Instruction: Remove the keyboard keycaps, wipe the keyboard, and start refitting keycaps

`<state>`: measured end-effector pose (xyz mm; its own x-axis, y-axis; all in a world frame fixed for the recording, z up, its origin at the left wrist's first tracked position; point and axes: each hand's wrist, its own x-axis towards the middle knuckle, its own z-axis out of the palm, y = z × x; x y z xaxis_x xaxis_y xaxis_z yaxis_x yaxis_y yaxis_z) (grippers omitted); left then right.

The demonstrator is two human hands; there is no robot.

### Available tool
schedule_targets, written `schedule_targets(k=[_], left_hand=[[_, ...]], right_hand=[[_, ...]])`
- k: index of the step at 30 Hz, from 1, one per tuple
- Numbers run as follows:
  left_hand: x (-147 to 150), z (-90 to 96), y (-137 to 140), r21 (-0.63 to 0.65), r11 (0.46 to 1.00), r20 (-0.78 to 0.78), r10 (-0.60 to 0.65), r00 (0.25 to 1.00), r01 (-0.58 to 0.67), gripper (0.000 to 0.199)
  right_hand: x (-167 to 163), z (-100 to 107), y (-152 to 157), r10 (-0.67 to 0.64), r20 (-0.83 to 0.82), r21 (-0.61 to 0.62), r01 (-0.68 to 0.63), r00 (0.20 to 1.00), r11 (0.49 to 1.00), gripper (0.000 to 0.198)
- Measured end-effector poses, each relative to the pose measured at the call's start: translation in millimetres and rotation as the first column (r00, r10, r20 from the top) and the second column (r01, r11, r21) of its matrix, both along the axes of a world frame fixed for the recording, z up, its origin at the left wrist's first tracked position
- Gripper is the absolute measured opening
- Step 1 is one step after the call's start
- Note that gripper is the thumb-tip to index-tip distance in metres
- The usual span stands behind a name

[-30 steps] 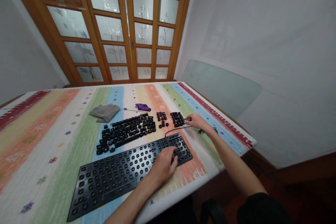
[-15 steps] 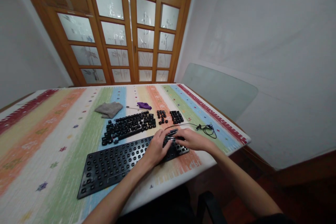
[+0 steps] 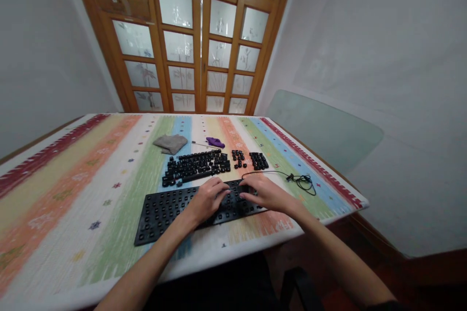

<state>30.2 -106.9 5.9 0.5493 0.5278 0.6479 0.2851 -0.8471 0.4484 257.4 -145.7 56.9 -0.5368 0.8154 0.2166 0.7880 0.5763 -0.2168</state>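
A black keyboard (image 3: 166,214) lies tilted across the table's near side, rows of small switches bare of keycaps. Over its right half, my left hand (image 3: 209,198) is closed in a pinch on a thin, shiny, wire-like piece (image 3: 231,190). To its right, my right hand (image 3: 264,191) rests at the keyboard's right end, thumb and fingers curled around a dark patch; what they hold is too dark to make out. Just beyond the keyboard lie many loose black keycaps (image 3: 197,165), grouped in rows, with smaller groups of keycaps (image 3: 259,161) to the right.
A grey cloth (image 3: 170,144), a thin rod (image 3: 202,145) and a purple cloth (image 3: 215,142) lie behind the keycaps. The keyboard's black cable (image 3: 304,183) is bundled at right. A striped cloth covers the table (image 3: 120,194); its front edge is close to my body.
The view has swung left, so everything sits further right. My left hand has drawn slightly away from my right hand, with the shiny piece at its fingertips. My right hand stays at the keyboard's right end.
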Motion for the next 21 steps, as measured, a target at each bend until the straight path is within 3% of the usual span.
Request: schedule_targets(k=[9,15,18,21], left_hand=[[-30,8.9,14,0.018,1.0,0.046,0.006,0.999,-0.006,0.019],[-37,19.7,25,-0.172,0.985,0.056,0.005,0.998,0.005,0.012],[-36,19.7,31,-0.416,0.909,0.193,0.053,0.98,0.033,0.016],[-34,15.6,36,-0.638,0.754,0.374,0.126,0.919,0.156,0.032]], right_hand=[[-7,-6,20,0.16,-0.013,0.178,-0.155,0.987,0.972,0.023],[-12,-14,36,0.193,-0.085,0.25,-0.166,0.977,0.954,0.025],[-17,-17,41,0.2,-0.188,0.23,-0.155,0.962,0.961,0.024],[-27,-20,45,0.187,-0.322,0.187,-0.132,0.928,0.974,0.025]])
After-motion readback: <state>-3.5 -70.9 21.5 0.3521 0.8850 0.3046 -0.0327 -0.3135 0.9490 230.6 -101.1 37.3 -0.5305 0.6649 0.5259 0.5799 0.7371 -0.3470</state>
